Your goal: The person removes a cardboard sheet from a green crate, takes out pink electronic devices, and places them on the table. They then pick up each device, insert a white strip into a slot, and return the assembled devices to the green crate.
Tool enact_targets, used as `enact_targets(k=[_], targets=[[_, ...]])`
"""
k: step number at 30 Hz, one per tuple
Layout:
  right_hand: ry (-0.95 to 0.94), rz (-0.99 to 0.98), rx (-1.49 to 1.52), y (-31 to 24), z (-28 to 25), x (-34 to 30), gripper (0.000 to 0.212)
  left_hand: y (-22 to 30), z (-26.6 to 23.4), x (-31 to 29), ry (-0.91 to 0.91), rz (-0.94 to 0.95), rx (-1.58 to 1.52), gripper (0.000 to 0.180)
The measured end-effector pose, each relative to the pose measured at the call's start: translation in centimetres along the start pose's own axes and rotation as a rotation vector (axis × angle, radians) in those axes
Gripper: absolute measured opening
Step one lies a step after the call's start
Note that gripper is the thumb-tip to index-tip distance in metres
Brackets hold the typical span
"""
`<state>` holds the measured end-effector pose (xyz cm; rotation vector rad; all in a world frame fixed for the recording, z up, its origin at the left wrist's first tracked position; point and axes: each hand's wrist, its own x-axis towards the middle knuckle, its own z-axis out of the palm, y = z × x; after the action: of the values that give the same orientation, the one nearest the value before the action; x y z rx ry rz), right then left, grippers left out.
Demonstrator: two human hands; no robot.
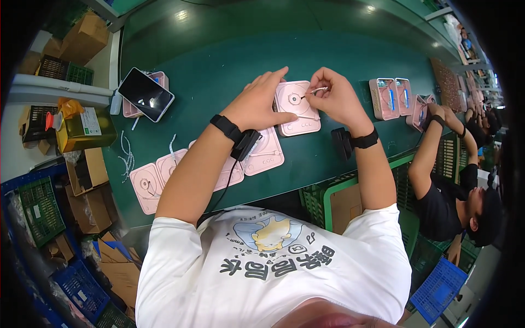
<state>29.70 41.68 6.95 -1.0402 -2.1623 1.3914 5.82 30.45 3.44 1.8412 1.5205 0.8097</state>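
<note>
A pink rectangular case [299, 124] with a round disc pattern and small round buttons lies on the green table in front of me. My left hand [261, 101] grips its left side, thumb across the face and fingers at the upper edge. Over the case's upper right, my right hand [334, 97] pinches a thin white cord [320, 89] with a dark end near the disc's centre. Similar pink cases [264, 154] lie in a row to the left, partly hidden under my left forearm; one at the far left [144, 186] shows its disc.
A phone [146, 94] rests on another pink case at the left, with loose clear strips [127, 156] below it. Opened pink cases with blue parts [385, 99] stand at the right. Beyond them a co-worker [451, 191] handles another case. A green crate [342, 203] stands at the table's front edge.
</note>
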Motion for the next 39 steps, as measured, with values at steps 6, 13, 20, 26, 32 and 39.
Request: enact_targets(k=[6,13,20,26,32,39], targets=[[-0.012,0.012,-0.081,-1.2,0.5,-0.7,0.022,0.3,-0.2,-0.1,0.008,0.003,-0.01,0.116],[0.012,-0.164,-0.239,-0.5,-0.1,-0.8,0.017,1.0,-0.4,0.0,0.025,-0.026,-0.007,0.111],[0.022,-0.115,-0.227,-0.5,0.6,-0.3,0.014,1.0,-0.6,0.0,0.015,-0.03,0.0,0.107],[0.027,-0.235,-0.192,-0.5,0.3,-0.5,0.014,0.5,-0.2,-0.3,0.035,-0.02,-0.005,0.103],[0.042,-0.13,-0.169,-0.6,-0.3,-0.5,0.014,0.6,-0.2,-0.2,0.017,-0.028,0.011,0.101],[-0.039,-0.184,-0.23,-0.5,0.6,-0.5,0.018,0.1,-0.1,-0.2,0.037,-0.001,-0.011,0.101]])
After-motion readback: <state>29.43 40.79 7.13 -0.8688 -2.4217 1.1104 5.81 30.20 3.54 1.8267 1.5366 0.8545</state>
